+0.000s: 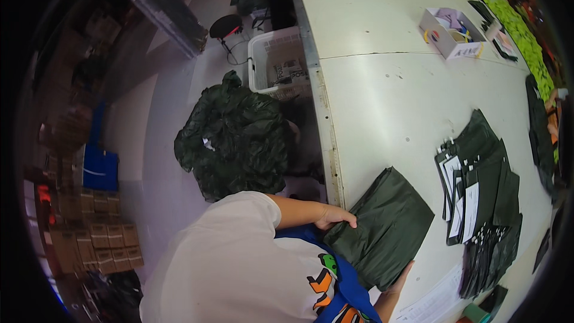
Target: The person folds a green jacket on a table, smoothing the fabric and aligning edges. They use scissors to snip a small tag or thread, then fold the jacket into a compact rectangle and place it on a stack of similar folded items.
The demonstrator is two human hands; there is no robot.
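A stack of dark green plastic bags (pixel 385 227) lies at the near edge of the white table (pixel 382 101). My left hand (pixel 335 215) grips the stack's left corner where it overhangs the table edge. My right hand (pixel 399 278) holds the stack's lower right corner from underneath, with only the fingers showing. To the right, a fanned pile of dark packets with white labels (pixel 478 197) lies on the table, apart from both hands.
A big crumpled dark green sack (pixel 236 134) sits on the floor left of the table, with a white plastic crate (pixel 278 63) behind it. A small white box of tape rolls (pixel 451 33) stands far right. Cardboard boxes (pixel 98 233) are stacked at left. Paper sheets (pixel 436 302) lie by my right hand.
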